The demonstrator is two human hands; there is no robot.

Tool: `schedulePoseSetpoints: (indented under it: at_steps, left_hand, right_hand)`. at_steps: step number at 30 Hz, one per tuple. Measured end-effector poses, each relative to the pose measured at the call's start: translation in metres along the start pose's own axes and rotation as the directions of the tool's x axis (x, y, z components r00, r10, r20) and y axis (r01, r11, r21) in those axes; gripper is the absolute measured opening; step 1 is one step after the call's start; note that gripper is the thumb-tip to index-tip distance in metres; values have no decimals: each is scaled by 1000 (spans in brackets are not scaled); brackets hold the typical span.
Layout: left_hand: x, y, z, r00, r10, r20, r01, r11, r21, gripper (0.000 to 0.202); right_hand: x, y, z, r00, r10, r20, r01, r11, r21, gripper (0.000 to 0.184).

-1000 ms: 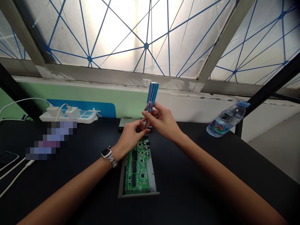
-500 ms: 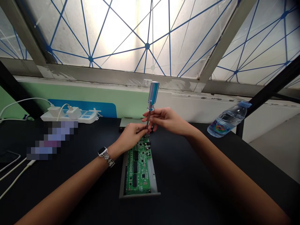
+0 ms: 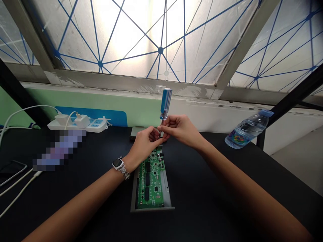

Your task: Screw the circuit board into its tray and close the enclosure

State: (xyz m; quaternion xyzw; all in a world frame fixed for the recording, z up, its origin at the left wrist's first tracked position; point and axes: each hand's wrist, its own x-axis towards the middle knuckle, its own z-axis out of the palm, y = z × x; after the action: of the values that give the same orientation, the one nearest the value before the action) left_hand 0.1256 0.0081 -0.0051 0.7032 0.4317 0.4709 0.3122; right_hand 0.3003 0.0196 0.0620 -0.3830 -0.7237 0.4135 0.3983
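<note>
A screwdriver with a blue and clear handle stands nearly upright, its handle on top. My right hand pinches its metal shaft just under the handle. Lower down, my left hand has its fingers closed around the shaft near the tip. The tip is hidden by the fingers, and I cannot tell whether a small part is there too. Below them lies a green circuit board in a long grey metal tray, whose far end is under my left hand.
Behind my hands is a flat grey metal piece. A water bottle leans by the black post at right. At left are a white power strip with plugs, pale cables and a blurred item. The window wall bounds the black table.
My left hand has shifted slightly right, its fingers curling more around the lower shaft. The screwdriver's handle looks turned, with more blue facing left. The view has shifted a little.
</note>
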Motion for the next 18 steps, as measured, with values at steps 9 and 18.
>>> schedulePoseSetpoints:
  at_steps: [9, 18]
  left_hand:
    - [1, -5, -3, 994, -44, 96, 69, 959, -274, 23]
    - [0, -9, -7, 974, 39, 222, 20, 966, -258, 20]
  right_hand:
    - [0, 1, 2, 999, 47, -21, -48, 997, -62, 30]
    - [-1, -8, -9, 982, 53, 181, -59, 998, 29, 37]
